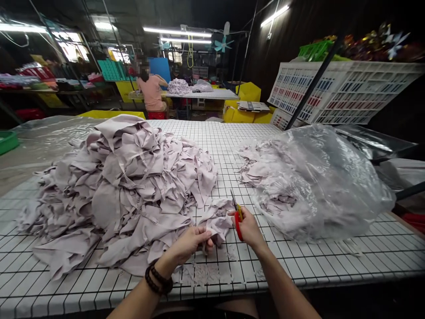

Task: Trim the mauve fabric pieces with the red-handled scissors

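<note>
My left hand [194,243], below a beaded bracelet [158,278], pinches the near edge of a pale mauve fabric piece [217,219]. My right hand [249,228] is closed on red-handled scissors [238,221], whose blades point up and away from me. The fabric piece lies between both hands, and its far side reaches close to the scissors. To the left rises a big heap of the same mauve fabric [133,177]. Small fabric scraps [202,274] lie on the table just in front of me.
A clear plastic bag [332,186] with mauve pieces in it lies on the right of the grid-patterned table [299,261]. White crates [345,91] are stacked behind it. A green tray [8,141] is at far left. Across the room a person [152,91] sits at another table.
</note>
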`<state>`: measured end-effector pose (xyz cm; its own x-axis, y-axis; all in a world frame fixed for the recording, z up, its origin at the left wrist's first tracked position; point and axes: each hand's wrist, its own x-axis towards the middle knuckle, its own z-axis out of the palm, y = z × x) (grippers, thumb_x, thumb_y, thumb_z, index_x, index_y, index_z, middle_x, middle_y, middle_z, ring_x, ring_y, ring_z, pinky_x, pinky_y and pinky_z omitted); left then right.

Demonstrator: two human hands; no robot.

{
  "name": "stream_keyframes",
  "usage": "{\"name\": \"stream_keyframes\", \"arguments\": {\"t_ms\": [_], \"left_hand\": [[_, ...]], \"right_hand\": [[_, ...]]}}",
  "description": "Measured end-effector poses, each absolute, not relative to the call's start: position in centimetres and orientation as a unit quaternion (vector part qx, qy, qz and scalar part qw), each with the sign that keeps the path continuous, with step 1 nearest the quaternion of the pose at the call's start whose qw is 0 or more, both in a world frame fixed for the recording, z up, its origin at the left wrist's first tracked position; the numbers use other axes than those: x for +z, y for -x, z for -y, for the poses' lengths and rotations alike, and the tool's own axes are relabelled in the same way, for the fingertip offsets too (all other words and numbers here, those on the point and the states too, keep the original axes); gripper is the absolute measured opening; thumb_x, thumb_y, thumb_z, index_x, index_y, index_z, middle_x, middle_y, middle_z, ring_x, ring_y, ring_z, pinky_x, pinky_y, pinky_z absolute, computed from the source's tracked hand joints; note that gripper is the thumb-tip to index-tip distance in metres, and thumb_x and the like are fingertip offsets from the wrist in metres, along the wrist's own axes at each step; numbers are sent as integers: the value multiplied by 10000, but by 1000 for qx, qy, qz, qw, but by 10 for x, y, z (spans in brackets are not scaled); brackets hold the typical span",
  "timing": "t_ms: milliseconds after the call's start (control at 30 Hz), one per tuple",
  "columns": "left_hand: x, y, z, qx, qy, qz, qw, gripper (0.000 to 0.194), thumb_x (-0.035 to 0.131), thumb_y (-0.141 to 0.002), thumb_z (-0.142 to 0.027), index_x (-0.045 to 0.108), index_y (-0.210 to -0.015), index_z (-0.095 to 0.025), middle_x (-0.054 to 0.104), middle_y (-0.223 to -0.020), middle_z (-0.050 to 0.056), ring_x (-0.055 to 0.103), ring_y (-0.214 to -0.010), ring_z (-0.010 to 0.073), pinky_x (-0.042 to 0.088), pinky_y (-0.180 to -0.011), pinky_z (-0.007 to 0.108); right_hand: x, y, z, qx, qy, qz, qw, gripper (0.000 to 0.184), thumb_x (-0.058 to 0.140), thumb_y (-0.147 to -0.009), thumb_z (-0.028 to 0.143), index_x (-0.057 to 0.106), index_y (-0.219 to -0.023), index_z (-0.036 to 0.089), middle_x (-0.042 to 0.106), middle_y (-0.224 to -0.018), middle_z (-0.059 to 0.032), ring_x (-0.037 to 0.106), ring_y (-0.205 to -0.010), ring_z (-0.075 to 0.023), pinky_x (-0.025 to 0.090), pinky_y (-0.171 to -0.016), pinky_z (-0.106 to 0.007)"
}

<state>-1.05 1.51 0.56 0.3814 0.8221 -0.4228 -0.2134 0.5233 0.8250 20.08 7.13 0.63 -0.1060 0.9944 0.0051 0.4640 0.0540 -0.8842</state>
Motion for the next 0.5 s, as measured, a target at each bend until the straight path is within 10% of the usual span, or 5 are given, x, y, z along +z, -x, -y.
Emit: {"name": "stream_keyframes", "arguments": {"t_ms": [300, 500], "left_hand": [[-11, 3, 26, 344, -215, -466, 787, 264, 707, -690, -303, 592, -840, -119, 694, -906, 73, 437, -400, 13, 301, -370, 152], [-12, 9, 19, 400, -278, -531, 693, 287, 643, -742, -409, 625, -782, -125, 664, -805, 44, 421, -415, 41, 276, -382, 186]], "right_hand": [[-9, -136, -119, 357, 473, 762, 262, 214, 630, -595, 44, 560, -727, 196, 584, -675, 27, 554, -700, -155, 360, -653, -248], [15, -145, -140, 359, 462, 717, 379, 95, 551, -779, 236, 496, -855, 219, 594, -780, -6, 555, -700, -162, 405, -634, -269]]}}
